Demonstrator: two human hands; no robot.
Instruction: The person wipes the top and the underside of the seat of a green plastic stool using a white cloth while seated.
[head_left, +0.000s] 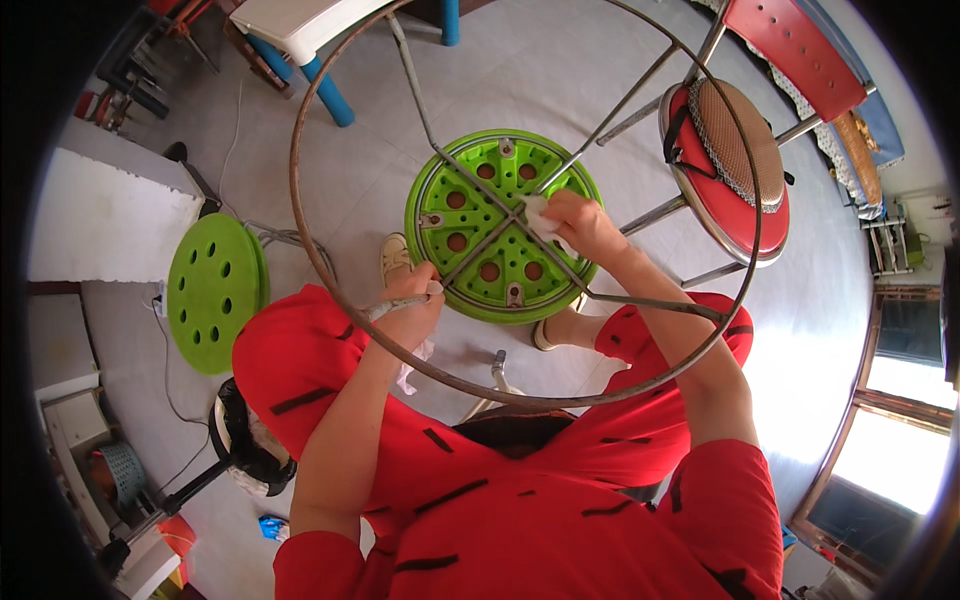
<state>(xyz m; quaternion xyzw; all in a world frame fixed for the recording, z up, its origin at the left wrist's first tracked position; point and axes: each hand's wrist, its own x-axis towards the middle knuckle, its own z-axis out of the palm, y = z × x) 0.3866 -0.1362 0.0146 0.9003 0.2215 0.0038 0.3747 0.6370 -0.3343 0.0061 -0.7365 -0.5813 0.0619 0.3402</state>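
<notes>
An upturned stool stands before me, its round green plastic seat (469, 214) underside up near my feet. Thin metal legs (411, 71) cross over the seat and rise to a large rusty metal ring (293, 165) above my knees. My left hand (412, 304) grips one leg at the seat's near left edge. In my right hand (589, 229) is a crumpled white wipe (538, 217), pressed close to the leg crossing. Below my left hand a pale pink cloth or tissue (412, 367) partly shows; what holds it up is hidden.
Another green stool seat (214, 292) with round holes is at the left, beside a white block (112, 214). A red chair (765, 225) carrying a woven hat (735, 142) stands at the right. A white table with blue legs (326, 94) is ahead. A lined bin (247, 442) sits at the lower left.
</notes>
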